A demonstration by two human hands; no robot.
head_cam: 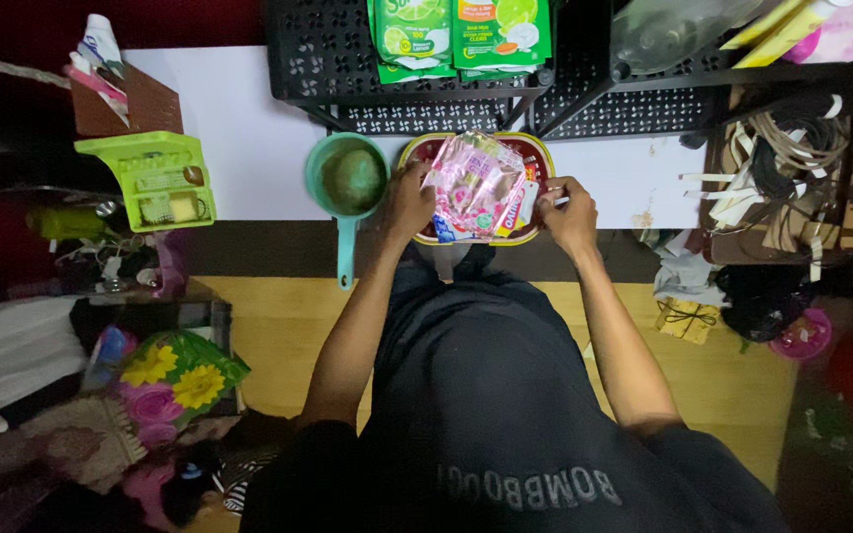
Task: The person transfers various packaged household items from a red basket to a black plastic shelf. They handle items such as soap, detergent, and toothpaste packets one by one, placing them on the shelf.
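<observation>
On the white surface (249, 148), right of the teal scoop (348, 180), the left hand (409, 200) and right hand (570, 212) each pinch an edge of the pink packet (479, 188) over the red bowl (535, 148); keeping both grips firm and level seems wise.

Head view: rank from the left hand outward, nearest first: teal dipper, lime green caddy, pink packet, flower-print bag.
From the left hand:
1. pink packet, gripped at its edge, just to its right.
2. teal dipper, right beside the hand on its left.
3. lime green caddy, farther left on the white surface.
4. flower-print bag, far lower left on the floor.
</observation>
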